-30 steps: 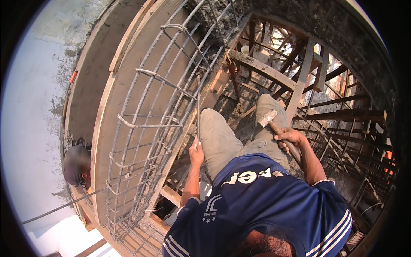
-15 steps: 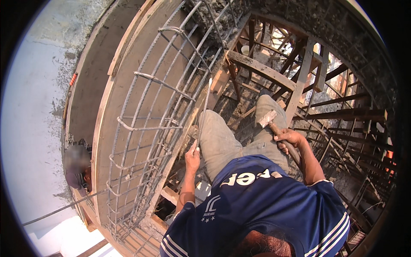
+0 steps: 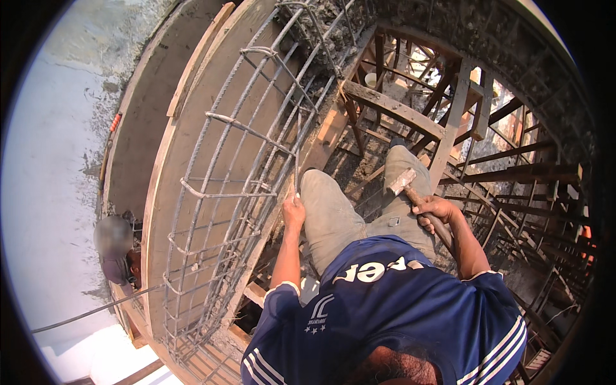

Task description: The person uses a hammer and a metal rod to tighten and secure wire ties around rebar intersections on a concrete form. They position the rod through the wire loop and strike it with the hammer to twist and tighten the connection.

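My left hand (image 3: 293, 212) is closed around the lower end of a thin metal rod (image 3: 297, 151). The rod points away from me, its far part lying against or among the bars of the rebar cage (image 3: 221, 119); I cannot tell whether its tip touches anything. Over my right thigh, my right hand (image 3: 437, 213) grips the wooden handle of a hammer (image 3: 402, 182). The hammer's worn, pale-splashed head points away from me, above the right knee.
Left of the cage stands a plywood formwork panel (image 3: 144, 205) with a wooden edge strip. Beyond it, another person (image 3: 115, 250) is at the far left by a pale wall (image 3: 51, 160). Timber beams (image 3: 394, 109) and props surround an opening ahead and right.
My left hand has moved a little forward, and the rod with it, its far end shifting left in toward the cage's bars. The hammer stays nearly where it was.
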{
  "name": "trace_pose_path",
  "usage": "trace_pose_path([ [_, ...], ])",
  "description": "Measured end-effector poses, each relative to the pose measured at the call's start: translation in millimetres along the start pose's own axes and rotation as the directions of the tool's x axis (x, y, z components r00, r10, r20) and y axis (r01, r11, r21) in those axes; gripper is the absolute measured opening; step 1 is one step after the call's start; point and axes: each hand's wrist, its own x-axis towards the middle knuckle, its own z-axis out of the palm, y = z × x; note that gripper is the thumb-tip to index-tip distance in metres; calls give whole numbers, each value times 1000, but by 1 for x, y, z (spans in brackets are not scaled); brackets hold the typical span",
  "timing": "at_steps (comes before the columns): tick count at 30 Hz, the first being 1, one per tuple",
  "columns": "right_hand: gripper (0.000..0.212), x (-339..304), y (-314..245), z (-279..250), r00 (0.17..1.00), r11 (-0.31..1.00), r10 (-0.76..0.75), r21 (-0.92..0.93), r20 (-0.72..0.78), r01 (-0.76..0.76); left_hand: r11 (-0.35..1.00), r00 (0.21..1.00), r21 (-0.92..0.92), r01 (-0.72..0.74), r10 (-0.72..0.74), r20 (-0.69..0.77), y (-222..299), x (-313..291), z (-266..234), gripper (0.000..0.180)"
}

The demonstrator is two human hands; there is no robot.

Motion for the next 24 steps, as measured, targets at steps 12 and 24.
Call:
trace_pose_path([
  [12, 27, -4, 2, 1, 1000, 1000, -14, 17, -16, 14, 999, 984, -5, -46, 46, 172, 25, -25, -27, 43],
  [24, 30, -5, -5, 4, 999, 1000, -2, 28, 38, 1, 987, 988, 62, 146, -149, 43, 32, 2, -10, 33],
])
